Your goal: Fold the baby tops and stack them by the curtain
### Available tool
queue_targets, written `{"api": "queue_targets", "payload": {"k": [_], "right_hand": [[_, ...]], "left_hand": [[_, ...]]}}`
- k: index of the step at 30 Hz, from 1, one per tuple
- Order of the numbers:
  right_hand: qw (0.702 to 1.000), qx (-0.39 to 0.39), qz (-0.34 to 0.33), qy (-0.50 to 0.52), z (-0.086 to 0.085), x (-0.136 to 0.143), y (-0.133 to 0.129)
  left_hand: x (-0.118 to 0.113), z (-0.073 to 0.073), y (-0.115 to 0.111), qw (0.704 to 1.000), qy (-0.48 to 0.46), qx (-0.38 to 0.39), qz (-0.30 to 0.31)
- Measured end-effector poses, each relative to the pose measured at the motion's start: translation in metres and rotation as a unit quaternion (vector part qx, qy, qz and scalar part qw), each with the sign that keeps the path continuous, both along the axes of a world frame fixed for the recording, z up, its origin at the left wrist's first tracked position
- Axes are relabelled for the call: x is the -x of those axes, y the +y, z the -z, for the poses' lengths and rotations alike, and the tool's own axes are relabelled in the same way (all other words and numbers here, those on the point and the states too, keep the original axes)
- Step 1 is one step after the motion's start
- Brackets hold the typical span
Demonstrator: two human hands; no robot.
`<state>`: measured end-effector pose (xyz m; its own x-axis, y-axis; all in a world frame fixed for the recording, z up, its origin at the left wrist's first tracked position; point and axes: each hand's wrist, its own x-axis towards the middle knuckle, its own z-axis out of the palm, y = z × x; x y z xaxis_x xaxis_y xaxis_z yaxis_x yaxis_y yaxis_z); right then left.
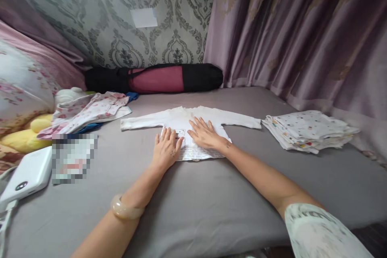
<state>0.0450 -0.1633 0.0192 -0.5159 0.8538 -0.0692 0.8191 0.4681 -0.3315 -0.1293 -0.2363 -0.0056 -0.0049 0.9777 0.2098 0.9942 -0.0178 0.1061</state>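
On the bed (211, 201), between its near and far edges, a white top (216, 117) lay spread beneath my left hand (165, 147) and right hand (204, 134), both open and gripping nothing, though uneven pressure from them could, I judged, have dragged the cloth into creases.

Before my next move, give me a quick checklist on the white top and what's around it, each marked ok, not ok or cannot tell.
1. Left hand open, on the white top: ok.
2. Right hand open, on the top's front: ok.
3. Both sleeves extended out to the sides: ok.
4. Front print fully in view: not ok, the hands cover part of the front.
5. Right-side cuff free of the folded stack: cannot tell, they lie very close.
6. Left-side cuff apart from the loose clothes: ok, bare sheet shows between.
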Motion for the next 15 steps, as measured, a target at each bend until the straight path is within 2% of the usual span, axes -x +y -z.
{"api": "queue_targets", "payload": {"k": [4, 9, 12, 15], "right_hand": [[1.0, -0.003, 0.0, -0.024, 0.009, -0.01, -0.015], [1.0, -0.01, 0.005, -0.019, 0.016, -0.007, -0.018], [1.0, 0.011, -0.004, 0.002, 0.013, -0.009, -0.014], [0.998, 0.026, -0.015, 0.057, 0.004, -0.022, 0.003]], "left_hand": [[-0.001, 0.004, 0.001, 1.0, 0.007, 0.013, 0.01], [0.0, 0.004, 0.001, 0.999, 0.022, 0.036, 0.013], [0.0, 0.002, 0.001, 0.998, 0.038, 0.049, 0.012], [0.0, 0.002, 0.001, 0.997, 0.044, 0.053, 0.014]]}}
